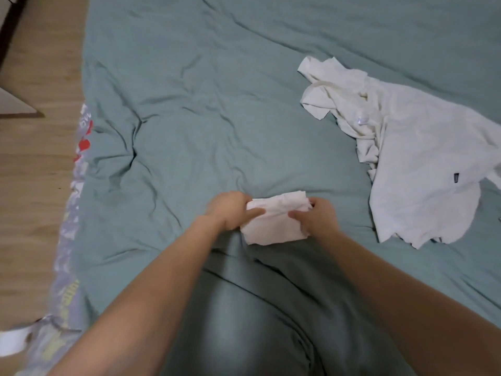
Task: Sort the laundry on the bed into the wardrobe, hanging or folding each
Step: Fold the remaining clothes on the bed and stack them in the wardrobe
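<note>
Head view: small white folded garment (271, 222) on teal bed cover (203, 118), near front centre. Left hand (230, 213) grips its left edge, fingers curled over cloth; right hand (315, 217) pinches right edge — thumb on top. Crumpled white shirt (412, 158) lies well apart, toward right side of bed. Wooden floor (35, 158) along left.

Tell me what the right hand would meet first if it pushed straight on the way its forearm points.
Past the small white cloth the right hand grips, only bare green bedding lies ahead; the crumpled white garment seems off to its right. Depth is unclear.
</note>
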Motion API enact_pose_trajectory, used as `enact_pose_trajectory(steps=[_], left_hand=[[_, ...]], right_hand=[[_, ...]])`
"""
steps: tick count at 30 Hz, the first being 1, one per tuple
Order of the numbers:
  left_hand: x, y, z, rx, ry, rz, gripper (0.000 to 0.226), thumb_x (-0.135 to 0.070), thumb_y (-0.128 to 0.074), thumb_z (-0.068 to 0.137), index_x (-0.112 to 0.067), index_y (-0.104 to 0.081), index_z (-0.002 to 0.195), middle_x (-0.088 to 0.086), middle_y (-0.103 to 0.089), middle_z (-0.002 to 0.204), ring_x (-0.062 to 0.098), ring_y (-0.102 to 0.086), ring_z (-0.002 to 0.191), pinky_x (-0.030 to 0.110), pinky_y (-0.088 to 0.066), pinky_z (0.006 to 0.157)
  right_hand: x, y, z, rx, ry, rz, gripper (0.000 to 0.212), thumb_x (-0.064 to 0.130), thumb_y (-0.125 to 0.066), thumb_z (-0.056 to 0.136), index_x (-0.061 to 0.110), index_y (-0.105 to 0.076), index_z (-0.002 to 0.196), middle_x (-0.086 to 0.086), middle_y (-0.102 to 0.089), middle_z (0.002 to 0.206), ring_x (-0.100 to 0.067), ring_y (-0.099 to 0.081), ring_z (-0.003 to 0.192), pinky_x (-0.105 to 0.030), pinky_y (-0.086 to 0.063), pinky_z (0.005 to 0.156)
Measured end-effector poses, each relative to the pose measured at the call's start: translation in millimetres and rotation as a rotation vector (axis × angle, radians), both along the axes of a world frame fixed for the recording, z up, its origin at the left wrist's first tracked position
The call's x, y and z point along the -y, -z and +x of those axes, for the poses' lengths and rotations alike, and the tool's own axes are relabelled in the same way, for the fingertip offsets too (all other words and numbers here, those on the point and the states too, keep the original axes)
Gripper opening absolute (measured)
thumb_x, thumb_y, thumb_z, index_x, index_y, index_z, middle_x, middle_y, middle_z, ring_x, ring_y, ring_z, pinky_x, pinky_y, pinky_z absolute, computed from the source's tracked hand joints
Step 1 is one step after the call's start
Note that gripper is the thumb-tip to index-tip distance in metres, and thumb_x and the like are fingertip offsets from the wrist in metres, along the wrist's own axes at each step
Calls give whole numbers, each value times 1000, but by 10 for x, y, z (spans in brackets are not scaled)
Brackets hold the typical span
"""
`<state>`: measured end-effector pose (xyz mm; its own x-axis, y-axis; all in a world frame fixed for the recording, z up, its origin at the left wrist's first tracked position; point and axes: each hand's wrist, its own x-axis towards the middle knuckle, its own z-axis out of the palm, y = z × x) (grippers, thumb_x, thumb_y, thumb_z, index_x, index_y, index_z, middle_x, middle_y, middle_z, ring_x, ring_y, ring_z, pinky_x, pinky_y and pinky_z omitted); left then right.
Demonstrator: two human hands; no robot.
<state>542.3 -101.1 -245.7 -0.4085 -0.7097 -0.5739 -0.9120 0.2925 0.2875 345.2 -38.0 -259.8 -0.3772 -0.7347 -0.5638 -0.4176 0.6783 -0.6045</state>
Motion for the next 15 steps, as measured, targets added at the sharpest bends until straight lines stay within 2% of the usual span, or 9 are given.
enact_pose_trajectory(steps=[2,4,6,8,11,13,15], left_hand=[[-104,83,-21,-85,-126,-54,46,-60,-50,90,-16,-61,98,7,-57,113,27,-57,101,34,-41,77],[-188,153,-18,-204,-277,-30,48,-54,-54,90,-10,-60,109,8,-48,118,27,-55,103,33,-41,83],[-248,201,-17,-286,-365,20,48,-47,-56,92,-5,-58,114,12,-50,120,27,-52,109,29,-36,86],[-292,172,-11,-357,-422,67,47,-45,-58,92,-2,-58,111,16,-57,115,28,-51,110,27,-33,81],[-339,-5,103,-482,-628,131,35,-43,-64,89,-10,-54,89,10,-62,96,25,-56,92,27,-33,70],[-377,-210,235,-589,-795,124,36,-42,-70,84,-15,-47,79,1,-56,80,19,-52,79,28,-36,66],[-446,-476,376,-702,-968,140,37,-38,-76,80,-14,-48,87,-2,-55,82,16,-53,79,25,-41,66]], right_hand=[[7,50,56,-44,62,-24,22,12,-78,74,2,-65,87,-9,-60,80,-18,-53,75,-23,-31,47],[12,65,83,-8,59,-11,28,11,-75,79,2,-64,103,-5,-58,90,-17,-52,83,-16,-34,50],[10,19,99,21,53,-4,33,11,-72,82,2,-61,112,-5,-58,98,-17,-51,88,-15,-36,60],[-21,-54,116,43,84,-16,31,12,-71,82,6,-59,111,-8,-62,104,-20,-55,91,-27,-43,76],[-80,-280,191,123,137,-71,30,10,-75,78,12,-59,103,-11,-66,108,-28,-63,98,-43,-51,90],[-91,-511,271,178,157,-103,40,11,-79,75,12,-55,106,-12,-65,108,-29,-63,99,-45,-51,90],[-90,-807,386,287,198,-123,51,7,-80,74,10,-47,113,-11,-61,108,-27,-62,95,-38,-52,82]])
